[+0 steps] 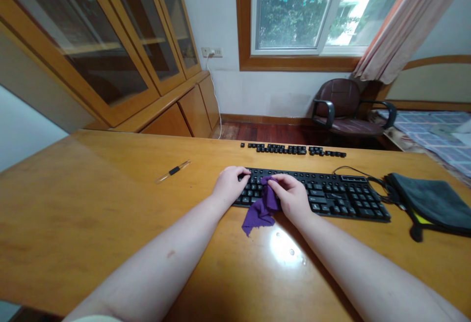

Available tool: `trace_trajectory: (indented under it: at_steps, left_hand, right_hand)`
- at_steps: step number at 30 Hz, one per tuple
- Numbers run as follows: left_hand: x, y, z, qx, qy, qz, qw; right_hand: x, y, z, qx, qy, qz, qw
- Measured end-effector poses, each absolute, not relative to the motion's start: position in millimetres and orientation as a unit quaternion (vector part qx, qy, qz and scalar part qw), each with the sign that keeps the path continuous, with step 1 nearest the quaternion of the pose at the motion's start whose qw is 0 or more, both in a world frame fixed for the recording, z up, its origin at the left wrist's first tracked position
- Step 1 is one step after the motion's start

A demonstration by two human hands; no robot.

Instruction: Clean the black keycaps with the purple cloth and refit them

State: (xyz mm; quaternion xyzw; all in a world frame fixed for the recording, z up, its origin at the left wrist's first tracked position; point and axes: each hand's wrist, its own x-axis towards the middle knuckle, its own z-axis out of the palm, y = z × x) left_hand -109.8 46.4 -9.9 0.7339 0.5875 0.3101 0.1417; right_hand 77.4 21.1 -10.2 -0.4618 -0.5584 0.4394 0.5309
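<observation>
A black computer keyboard [324, 197] lies flat on the wooden desk, its top row partly stripped of keycaps. My left hand [230, 184] grips the keyboard's left end, thumb and index finger bent over its upper left corner. Between the thumb and fingers of my right hand [294, 196] is a bunched purple cloth [262, 211], pressed on the keys left of the middle. The cloth's loose end hangs over the front edge onto the desk. Both hands cover some keys.
Loose black keycaps [290, 149] stand in rows near the desk's far edge. A slim tool [174, 170] with a black middle lies at left. To the right are a coiled cable [380, 184] and a dark grey cloth pouch [434, 199]. Beyond the desk stands an armchair [340, 108].
</observation>
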Motion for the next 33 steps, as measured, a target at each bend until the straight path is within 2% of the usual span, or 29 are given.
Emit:
trace_trajectory:
  at_steps: [21, 33]
  left_hand:
    - [-103, 32, 0, 0.787, 0.561, 0.255, 0.023]
    - [-100, 30, 1, 0.785, 0.565, 0.255, 0.012]
  right_hand:
    - [78, 22, -13, -0.458, -0.559, 0.436, 0.536]
    - [77, 20, -9, -0.459, -0.558, 0.44, 0.533]
